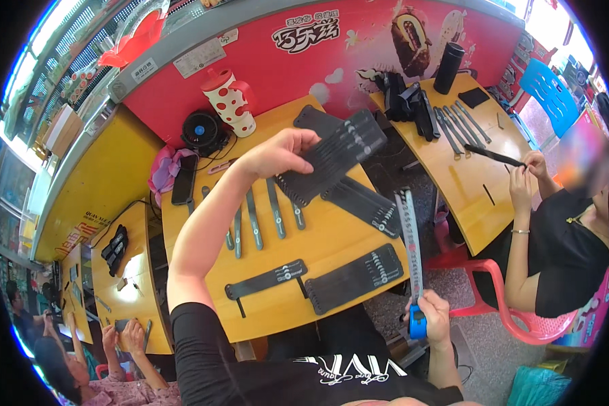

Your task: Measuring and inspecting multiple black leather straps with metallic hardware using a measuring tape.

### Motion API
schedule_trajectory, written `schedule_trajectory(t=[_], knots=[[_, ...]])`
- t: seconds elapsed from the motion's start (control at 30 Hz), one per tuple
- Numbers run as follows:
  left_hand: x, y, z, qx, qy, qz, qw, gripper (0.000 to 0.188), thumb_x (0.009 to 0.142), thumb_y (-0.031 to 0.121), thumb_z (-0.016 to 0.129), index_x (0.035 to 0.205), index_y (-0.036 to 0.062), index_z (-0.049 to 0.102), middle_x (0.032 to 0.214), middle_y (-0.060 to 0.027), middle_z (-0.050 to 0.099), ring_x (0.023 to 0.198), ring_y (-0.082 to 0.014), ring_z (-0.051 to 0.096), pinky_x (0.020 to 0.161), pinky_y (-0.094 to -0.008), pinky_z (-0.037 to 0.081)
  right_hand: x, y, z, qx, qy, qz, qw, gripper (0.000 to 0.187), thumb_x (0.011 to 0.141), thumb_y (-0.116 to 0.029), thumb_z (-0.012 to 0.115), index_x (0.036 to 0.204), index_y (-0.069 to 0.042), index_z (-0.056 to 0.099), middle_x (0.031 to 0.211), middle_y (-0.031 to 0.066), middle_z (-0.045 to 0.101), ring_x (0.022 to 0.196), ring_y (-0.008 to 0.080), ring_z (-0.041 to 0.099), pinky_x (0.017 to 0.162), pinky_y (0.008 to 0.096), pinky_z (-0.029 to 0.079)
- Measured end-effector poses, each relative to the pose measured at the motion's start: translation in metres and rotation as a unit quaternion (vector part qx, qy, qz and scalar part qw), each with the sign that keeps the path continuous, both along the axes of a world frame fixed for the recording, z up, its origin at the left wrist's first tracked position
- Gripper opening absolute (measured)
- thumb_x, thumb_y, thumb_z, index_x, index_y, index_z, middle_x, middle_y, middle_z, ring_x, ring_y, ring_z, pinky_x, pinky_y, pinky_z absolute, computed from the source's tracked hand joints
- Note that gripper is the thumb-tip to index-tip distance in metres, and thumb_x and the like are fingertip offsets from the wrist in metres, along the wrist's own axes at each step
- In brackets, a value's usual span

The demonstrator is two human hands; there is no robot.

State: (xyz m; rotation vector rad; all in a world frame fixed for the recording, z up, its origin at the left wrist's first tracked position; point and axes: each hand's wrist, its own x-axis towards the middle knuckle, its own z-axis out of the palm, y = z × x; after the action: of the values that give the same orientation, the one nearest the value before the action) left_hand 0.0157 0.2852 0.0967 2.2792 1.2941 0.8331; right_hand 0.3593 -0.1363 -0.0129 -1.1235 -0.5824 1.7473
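My left hand (pixel 284 152) is closed on the near end of a fanned stack of flat black straps (pixel 342 152), lifted over the yellow table (pixel 345 252). The straps have rounded ends and pale printed marks. My right hand (pixel 432 317), beyond the table's right edge, grips a blue tape measure (pixel 418 323); its pale metal blade (pixel 411 243) is drawn out and points away from me. Beneath the held stack lies another bundle of black straps (pixel 364 206). Nearer me are a wide strap stack (pixel 348 281) and a smaller one (pixel 267 279). Several single grey straps (pixel 254 220) lie left of centre.
At the table's back left stand a red-dotted tumbler (pixel 230 105), a small black fan (pixel 204 132) and a phone (pixel 185 181). On the right, a person (pixel 555 257) on a pink chair (pixel 531 328) handles a dark strap (pixel 494 155) at another table (pixel 463 179). People work at far left.
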Motion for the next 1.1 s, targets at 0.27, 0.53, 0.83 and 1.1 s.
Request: schedule_trajectory(t=[0.27,0.53,0.83,1.1], knots=[[0.102,-0.013,-0.024,0.092,0.025,-0.074,0.993,0.022,0.085,0.015,0.057,0.095,-0.0026,0.066,0.09,-0.0256,0.065,0.093,-0.0412,0.063,0.08,-0.0456,0.049,-0.009,-0.125,0.04,0.002,-0.016,-0.127,0.992,0.02,0.094,-0.009,0.049,0.099,0.006,0.061,0.084,0.0148,0.066,0.066,0.0218,0.066,0.063,0.0328,0.056],[0.129,-0.077,-0.01,-0.259,0.014,-0.18,0.949,0.024,0.089,0.016,0.057,0.1,-0.0026,0.068,0.082,-0.0017,0.066,0.076,-0.0083,0.059,0.069,-0.0275,0.047,-0.028,-0.208,0.049,-0.017,-0.048,-0.227,0.973,0.02,0.092,-0.01,0.048,0.093,0.007,0.059,0.079,0.019,0.065,0.063,0.027,0.066,0.06,0.0345,0.055],[0.168,-0.139,0.024,-0.281,0.013,-0.209,0.936,0.045,0.086,0.04,0.072,0.103,-0.0015,0.07,0.085,-0.0023,0.068,0.077,-0.0089,0.06,0.068,-0.0251,0.048,-0.046,-0.251,0.057,-0.017,-0.06,-0.267,0.962,0.022,0.09,-0.012,0.047,0.09,0.007,0.058,0.078,0.0197,0.065,0.06,0.0279,0.065,0.058,0.0346,0.055],[0.227,-0.144,0.073,-0.356,-0.096,-0.268,0.89,0.033,0.081,0.019,0.078,0.106,0.0008,0.069,0.088,-0.0014,0.069,0.071,-0.008,0.062,0.065,-0.0211,0.049,-0.063,-0.271,0.062,-0.008,-0.017,-0.312,0.95,0.022,0.091,-0.011,0.048,0.092,0.008,0.059,0.081,0.0185,0.065,0.066,0.0254,0.065,0.063,0.0328,0.054]])
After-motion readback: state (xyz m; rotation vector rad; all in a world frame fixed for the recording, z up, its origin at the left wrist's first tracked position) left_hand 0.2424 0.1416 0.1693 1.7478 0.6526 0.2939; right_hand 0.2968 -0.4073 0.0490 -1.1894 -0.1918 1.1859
